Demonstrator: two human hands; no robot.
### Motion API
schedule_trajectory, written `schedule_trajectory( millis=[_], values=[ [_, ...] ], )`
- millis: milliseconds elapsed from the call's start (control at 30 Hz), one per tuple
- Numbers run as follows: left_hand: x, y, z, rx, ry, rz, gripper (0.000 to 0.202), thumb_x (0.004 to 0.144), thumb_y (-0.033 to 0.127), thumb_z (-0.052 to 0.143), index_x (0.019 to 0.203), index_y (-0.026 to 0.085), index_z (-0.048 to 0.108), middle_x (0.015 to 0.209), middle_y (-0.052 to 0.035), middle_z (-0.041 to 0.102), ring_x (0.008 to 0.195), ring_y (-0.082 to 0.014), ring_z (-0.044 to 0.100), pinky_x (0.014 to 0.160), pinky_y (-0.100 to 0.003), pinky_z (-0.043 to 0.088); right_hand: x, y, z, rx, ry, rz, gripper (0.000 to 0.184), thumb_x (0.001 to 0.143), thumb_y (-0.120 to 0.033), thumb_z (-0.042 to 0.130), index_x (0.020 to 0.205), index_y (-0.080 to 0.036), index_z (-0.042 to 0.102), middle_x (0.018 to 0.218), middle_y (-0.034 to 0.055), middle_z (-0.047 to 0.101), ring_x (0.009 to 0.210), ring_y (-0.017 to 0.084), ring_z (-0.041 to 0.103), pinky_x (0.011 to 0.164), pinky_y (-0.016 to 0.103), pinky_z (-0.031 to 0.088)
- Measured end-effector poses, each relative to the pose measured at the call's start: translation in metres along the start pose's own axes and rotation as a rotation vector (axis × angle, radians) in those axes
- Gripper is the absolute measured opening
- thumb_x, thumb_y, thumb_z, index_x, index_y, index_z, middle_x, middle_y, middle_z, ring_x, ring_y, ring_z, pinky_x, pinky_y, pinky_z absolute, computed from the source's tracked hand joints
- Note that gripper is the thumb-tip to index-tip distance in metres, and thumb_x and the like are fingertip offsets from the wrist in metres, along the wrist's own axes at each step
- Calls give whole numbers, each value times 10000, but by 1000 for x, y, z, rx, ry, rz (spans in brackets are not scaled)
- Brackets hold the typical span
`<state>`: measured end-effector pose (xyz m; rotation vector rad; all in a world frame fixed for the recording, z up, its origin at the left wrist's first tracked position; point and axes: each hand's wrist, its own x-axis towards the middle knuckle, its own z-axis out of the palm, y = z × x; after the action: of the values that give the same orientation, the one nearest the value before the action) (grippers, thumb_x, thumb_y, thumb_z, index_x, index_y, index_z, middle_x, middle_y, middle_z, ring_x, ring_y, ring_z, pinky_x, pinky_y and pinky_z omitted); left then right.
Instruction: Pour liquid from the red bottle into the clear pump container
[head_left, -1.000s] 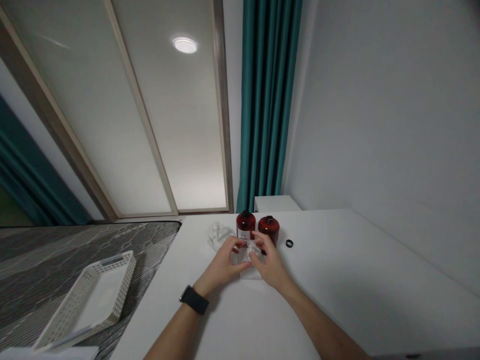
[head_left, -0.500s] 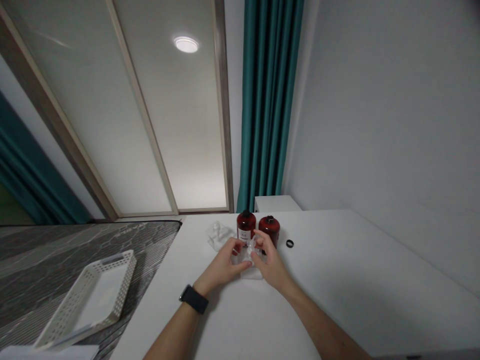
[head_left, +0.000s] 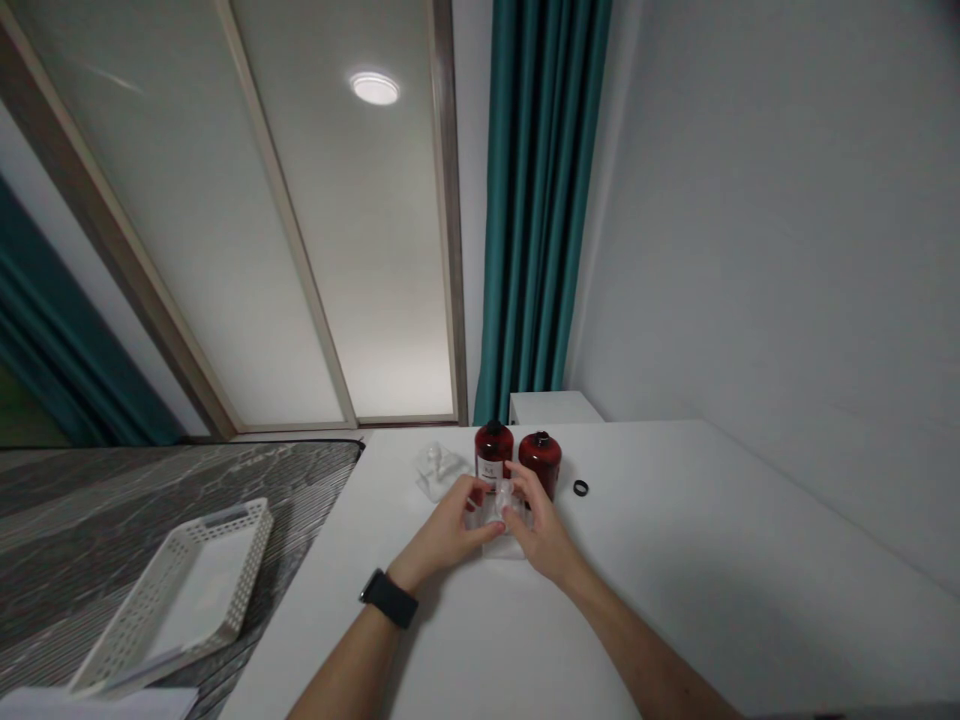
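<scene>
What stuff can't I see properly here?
Head view:
Clear plastic thing: left hand and right hand partly cover it.
Labelled red bottle: label too small and blurred to read.
Other red bottle: right hand hides some lower part.
Flat white thing: picture's bottom edge cuts it off.

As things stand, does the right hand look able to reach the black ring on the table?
Probably yes: the black ring lies on the white table, right of the right hand, with nothing seen between them. The hand appears to hold a clear item, though, and may need to let go first.
</scene>
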<state>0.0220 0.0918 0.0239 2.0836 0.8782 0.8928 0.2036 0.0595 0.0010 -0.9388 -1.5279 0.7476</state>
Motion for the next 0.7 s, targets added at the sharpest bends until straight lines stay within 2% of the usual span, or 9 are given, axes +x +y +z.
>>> schedule_trajectory(
  millis=[100,200,333,467,633,700],
  values=[
    [0,0,0,9,2,-9,328,839,299,717,1102,190,553,1059,-47,599,946,-213,571,835,-352,480,0,1,-1,21,25,-4,517,914,-318,564,1405,-241,421,1057,53,600,1027,222,613,980,409,471],
    [0,1,0,9,0,-18,330,836,291,718,1103,188,553,1062,-48,599,943,-210,567,837,-353,477,1,0,-3,72,-8,-4,517,920,-340,559,1408,-241,417,1061,58,617,1026,224,622,957,396,486],
    [0,1,0,0,-1,-11,332,841,295,714,1112,192,552,1077,-52,604,953,-212,571,840,-354,478,0,-1,-3,50,-18,12,517,901,-332,590,1392,-246,455,1169,84,614,1091,242,601,992,412,471],
    [0,1,0,20,4,-14,319,838,297,717,1092,192,556,1043,-43,599,927,-207,566,830,-351,481,0,0,-3,42,24,8,537,887,-302,602,1398,-254,445,1120,70,610,1053,227,604,982,404,481],
    [-1,1,0,10,-6,-11,332,854,307,703,1130,198,554,1091,-54,606,962,-215,575,844,-355,478,0,2,0,72,-32,9,597,883,-278,608,1438,-266,390,1158,76,624,1118,236,605,1036,432,448],
    [0,1,0,10,-5,-17,333,855,312,704,1128,196,552,1094,-57,606,971,-219,576,847,-357,477,0,3,1,47,15,11,604,877,-284,614,1438,-264,392,1114,66,612,1074,231,608,1027,434,451]
  ],
)
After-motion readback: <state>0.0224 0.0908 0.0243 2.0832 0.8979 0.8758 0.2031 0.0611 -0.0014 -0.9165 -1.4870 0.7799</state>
